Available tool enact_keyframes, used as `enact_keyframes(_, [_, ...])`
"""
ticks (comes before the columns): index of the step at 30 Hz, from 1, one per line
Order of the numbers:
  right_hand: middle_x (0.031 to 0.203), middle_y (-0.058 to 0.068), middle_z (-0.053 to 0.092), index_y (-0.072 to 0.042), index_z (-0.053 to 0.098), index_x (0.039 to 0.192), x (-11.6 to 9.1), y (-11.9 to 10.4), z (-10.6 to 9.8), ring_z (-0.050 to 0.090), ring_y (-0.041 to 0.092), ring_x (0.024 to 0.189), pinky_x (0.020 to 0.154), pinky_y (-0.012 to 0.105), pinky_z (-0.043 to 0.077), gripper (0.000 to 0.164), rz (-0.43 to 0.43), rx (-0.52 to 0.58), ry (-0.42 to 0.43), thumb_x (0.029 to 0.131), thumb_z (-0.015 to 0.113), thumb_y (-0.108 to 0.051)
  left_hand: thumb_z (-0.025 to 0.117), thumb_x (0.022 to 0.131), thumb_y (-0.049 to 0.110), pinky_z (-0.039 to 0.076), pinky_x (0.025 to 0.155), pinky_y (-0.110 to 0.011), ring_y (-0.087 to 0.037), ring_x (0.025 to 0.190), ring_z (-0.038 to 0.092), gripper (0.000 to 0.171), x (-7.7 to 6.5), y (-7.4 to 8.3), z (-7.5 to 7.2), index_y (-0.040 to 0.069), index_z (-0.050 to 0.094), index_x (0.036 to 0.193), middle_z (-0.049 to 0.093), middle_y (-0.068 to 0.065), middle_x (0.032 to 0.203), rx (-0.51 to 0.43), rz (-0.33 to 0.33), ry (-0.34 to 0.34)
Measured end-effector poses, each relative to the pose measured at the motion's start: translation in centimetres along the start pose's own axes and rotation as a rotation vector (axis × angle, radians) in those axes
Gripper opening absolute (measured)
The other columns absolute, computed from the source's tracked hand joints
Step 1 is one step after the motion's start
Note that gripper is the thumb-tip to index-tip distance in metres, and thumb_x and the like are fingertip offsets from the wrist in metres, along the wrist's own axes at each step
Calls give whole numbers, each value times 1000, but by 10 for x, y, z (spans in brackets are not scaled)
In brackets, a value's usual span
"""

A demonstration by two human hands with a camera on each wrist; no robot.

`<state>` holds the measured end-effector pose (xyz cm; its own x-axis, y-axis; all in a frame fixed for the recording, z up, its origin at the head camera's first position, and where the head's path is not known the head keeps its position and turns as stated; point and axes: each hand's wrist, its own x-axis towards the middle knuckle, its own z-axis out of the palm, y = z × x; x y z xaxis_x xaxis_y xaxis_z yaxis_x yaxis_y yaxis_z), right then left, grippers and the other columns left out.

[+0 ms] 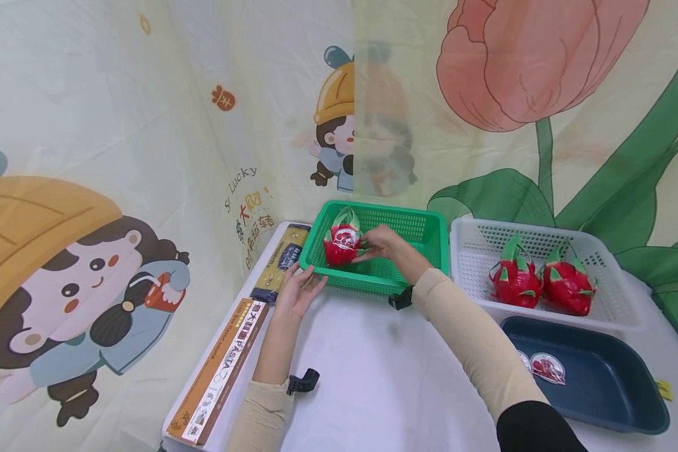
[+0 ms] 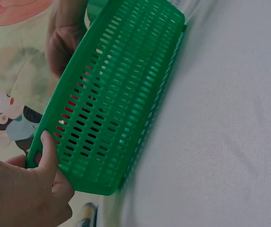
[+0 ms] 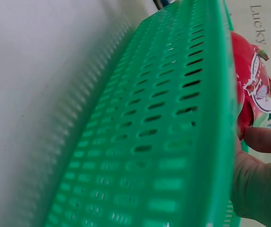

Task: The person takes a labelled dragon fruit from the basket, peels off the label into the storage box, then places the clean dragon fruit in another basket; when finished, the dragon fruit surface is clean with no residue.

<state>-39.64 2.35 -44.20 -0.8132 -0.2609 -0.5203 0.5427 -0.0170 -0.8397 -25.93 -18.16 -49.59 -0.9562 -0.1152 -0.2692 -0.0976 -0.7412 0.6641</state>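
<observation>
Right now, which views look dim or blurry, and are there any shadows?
Head view: bright, mostly clear, a faint shadow on the white table; left wrist view: dimmer; right wrist view: the nearest rim of the green basket looks blurred, with soft shadow beside the basket.

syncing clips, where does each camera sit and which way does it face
Head: on the head, looking forward and down at the green basket; left hand and right hand show.
Left wrist: on that wrist, facing the basket's slotted side; both hands show.
Right wrist: on that wrist, facing basket and dragon fruit; right hand shows.
Both wrist views share the green basket.
</observation>
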Motion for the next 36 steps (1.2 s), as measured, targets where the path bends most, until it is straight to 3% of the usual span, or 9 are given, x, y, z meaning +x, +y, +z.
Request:
enact_keyframes(4, [150,32,46,14,43,148,-8,-3,-6,53,47,135,99,61,55,46,-27,-32,-13,105,52,4,55,103,-5,57,103,-44,-29,132,48,61,-1,0,1,10,31,157,37,-20,155,5,-1,0])
enact_keyframes(10, [146,32,49,16,49,143,-25,-7,-15,51,47,135,104,64,49,40,-81,-62,-46,106,50,3,56,102,-6,57,102,-43,-28,129,49,59,0,1,0,13,35,154,33,-21,155,-21,-15,17])
enact_keyframes(14, [145,32,51,14,46,147,-38,-9,-22,55,47,133,102,62,51,42,-108,-109,-59,108,50,-2,55,102,-6,58,101,-44,-28,126,51,59,1,2,-1,14,36,154,30,-22,157,-39,-24,26])
enact_keyframes(21, [145,31,51,11,39,154,-58,-9,-40,56,47,131,81,51,64,48,-135,-132,-63,110,49,-7,54,102,-6,57,103,-44,-27,127,51,59,2,1,0,13,34,155,34,-20,156,-33,-24,12])
enact_keyframes(30, [147,29,49,8,34,157,-87,-10,-65,53,45,131,84,50,63,53,-165,-141,-78,110,51,-10,53,103,-7,55,106,-44,-31,145,37,64,3,1,1,14,30,159,31,-17,159,-66,-42,0])
enact_keyframes(36, [150,29,46,8,33,158,-110,-9,-78,51,44,134,87,49,63,53,-174,-154,-79,111,49,-12,49,104,-9,49,112,-46,-26,132,48,65,2,3,1,16,28,160,28,-16,162,-93,-55,-11])
